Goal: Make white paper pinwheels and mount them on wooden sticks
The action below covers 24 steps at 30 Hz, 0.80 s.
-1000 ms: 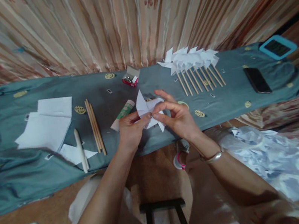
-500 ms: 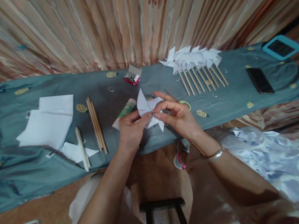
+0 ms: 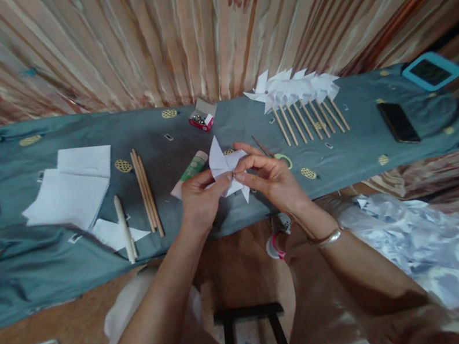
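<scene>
A white folded paper pinwheel [image 3: 219, 161] is held between my two hands over the table's near edge. My left hand [image 3: 204, 198] pinches its left side, thumb near the centre. My right hand [image 3: 273, 179] is closed on its middle and right side, thumb and forefinger meeting at the centre; whether a small pin is between them cannot be made out. Just behind my left hand lies a green and white tube [image 3: 193, 167]. Scissors with a pale green handle [image 3: 283, 160] rest beyond my right hand, partly hidden.
Finished pinwheels on sticks [image 3: 301, 89] lie in a row at the back right. A red box of pins [image 3: 202, 121] stands at the back. Left are paper sheets [image 3: 70, 193], wooden sticks [image 3: 147, 194] and a white pen [image 3: 125, 227]. Right are a phone [image 3: 398, 122] and a blue-framed device [image 3: 431, 72].
The fingers of my right hand have shifted slightly around the pinwheel's centre, and more of the scissors shows. The view has moved very slightly.
</scene>
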Tool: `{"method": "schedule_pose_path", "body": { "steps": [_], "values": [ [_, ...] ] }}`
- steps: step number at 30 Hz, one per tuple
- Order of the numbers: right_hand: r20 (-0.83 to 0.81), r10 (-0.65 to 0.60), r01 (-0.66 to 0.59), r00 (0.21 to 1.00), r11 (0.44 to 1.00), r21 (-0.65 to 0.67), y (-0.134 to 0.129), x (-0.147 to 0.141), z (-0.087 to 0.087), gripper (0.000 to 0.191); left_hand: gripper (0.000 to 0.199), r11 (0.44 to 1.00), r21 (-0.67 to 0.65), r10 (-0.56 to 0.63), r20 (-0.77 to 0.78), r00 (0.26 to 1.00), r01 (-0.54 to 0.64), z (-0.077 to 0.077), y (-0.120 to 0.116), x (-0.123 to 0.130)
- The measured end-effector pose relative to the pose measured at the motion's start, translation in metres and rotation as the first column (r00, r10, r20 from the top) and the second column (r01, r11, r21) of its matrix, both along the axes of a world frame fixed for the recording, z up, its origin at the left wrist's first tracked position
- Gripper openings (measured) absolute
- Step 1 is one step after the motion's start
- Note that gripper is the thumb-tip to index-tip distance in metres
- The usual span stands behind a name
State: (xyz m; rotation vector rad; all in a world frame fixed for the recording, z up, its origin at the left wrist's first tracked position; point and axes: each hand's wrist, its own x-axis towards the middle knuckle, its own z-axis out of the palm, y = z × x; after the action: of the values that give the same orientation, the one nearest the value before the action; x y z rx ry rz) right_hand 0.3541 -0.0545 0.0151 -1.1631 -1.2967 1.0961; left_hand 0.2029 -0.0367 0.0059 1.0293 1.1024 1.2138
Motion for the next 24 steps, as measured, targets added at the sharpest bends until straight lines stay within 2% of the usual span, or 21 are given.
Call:
{"method": "schedule_pose_path", "body": {
  "steps": [7,24],
  "values": [
    [-0.015,0.003,-0.004,1.000,0.999,-0.050,-0.0008,-0.0004,0.0005,0.030,0.014,1.000,0.014,-0.002,0.001,1.000,0.002,0.0005,0.0002,0.0005],
    [-0.051,0.002,-0.007,0.999,0.996,-0.093,-0.0012,-0.0001,0.0031,0.029,0.019,1.000,-0.029,-0.011,-0.002,1.000,0.011,-0.0001,0.0000,0.0004]
  ]
}}
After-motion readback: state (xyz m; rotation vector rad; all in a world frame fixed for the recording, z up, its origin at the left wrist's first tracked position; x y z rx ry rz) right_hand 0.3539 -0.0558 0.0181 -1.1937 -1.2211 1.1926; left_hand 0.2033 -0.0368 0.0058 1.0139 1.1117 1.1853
